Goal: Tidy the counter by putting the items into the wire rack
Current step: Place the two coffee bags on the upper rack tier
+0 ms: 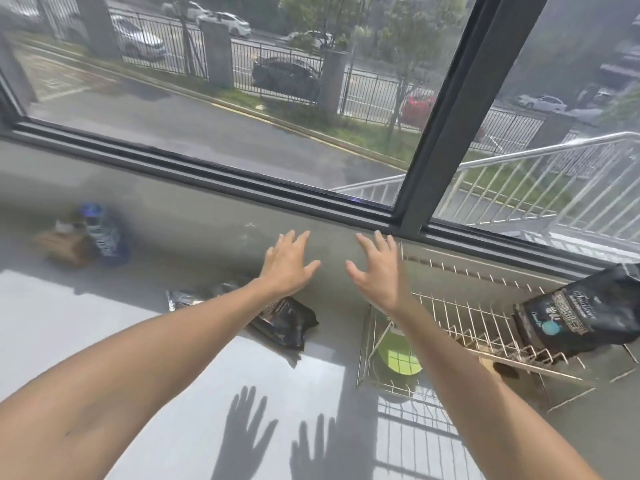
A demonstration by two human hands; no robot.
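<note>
My left hand and my right hand hover side by side above the grey counter, fingers spread, holding nothing. Under my left forearm lies a black foil packet, flat on the counter. The white wire rack stands to the right, below my right forearm. A big black bag leans in the rack's right end, and a green lid-like disc sits low at its left end. Far left, a blue-capped bottle stands against a brown box.
A dark window frame runs along the counter's back edge, with a vertical mullion above the rack. Sunlight falls on the near part of the counter and shows both hand shadows.
</note>
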